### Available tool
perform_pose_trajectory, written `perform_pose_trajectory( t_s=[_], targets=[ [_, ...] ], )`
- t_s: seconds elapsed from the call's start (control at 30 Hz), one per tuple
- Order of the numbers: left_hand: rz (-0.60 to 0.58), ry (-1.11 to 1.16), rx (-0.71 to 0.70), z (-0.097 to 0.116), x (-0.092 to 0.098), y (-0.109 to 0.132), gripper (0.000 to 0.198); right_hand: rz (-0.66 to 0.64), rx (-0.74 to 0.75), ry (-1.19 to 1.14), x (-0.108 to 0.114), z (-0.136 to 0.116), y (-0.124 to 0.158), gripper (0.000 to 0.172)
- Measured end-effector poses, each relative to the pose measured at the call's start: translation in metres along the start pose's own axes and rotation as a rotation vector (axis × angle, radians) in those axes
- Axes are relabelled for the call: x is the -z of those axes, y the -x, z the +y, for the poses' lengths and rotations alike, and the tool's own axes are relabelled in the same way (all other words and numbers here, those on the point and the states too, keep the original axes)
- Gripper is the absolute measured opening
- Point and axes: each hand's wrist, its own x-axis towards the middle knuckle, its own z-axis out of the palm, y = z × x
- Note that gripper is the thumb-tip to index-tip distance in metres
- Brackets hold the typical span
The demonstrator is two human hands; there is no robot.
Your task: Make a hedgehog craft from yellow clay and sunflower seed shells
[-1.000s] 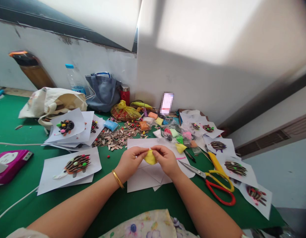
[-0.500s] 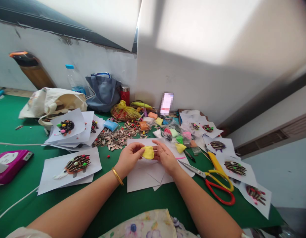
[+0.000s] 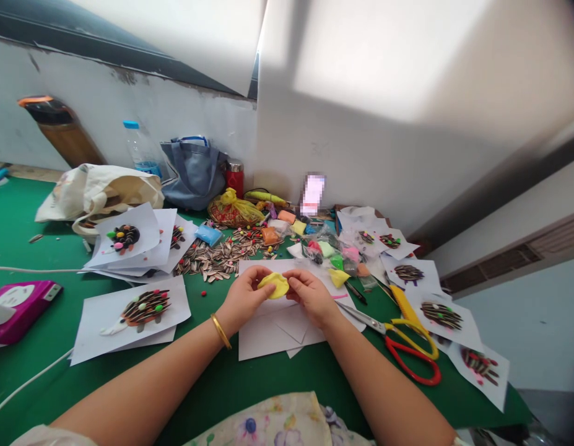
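Note:
A flattened piece of yellow modelling clay (image 3: 274, 286) is held above white paper sheets (image 3: 263, 337) in the middle of the table. My left hand (image 3: 244, 295) pinches it from the left, with the thumb lying across its face. On the other side, my right hand (image 3: 311, 297) grips its right edge between thumb and fingers. Beyond the hands lie soft packets of coloured clay, a yellow packet (image 3: 338, 277) among them. Scissors (image 3: 389, 334) with red and yellow handles lie just right of my right hand.
Sunflower seeds (image 3: 217, 255) are heaped behind the left hand. Hedgehog pictures on paper (image 3: 142, 313) lie left, and more cards (image 3: 442, 316) line the right edge. A blue bag (image 3: 194, 173), a tied yellow bag (image 3: 233, 210) and a phone (image 3: 312, 193) stand along the wall.
The yellow clay has gone from a thicker lump to a flatter, wider round shape. My right fingers have curled in and now pinch its edge.

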Motion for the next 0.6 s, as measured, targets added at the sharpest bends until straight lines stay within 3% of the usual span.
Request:
perform_pose_trajectory(
  t_s=[0.27,0.6],
  targets=[
    [-0.059,-0.003,-0.016,0.0021,-0.0035,0.0021,0.027,0.01,-0.053,-0.059,0.0007,0.0007,-0.0005,0.037],
    [-0.1,-0.068,-0.056,-0.0031,-0.0025,0.002,0.025,-0.071,-0.102,-0.043,0.0029,0.0006,0.0002,0.04]
  ],
)
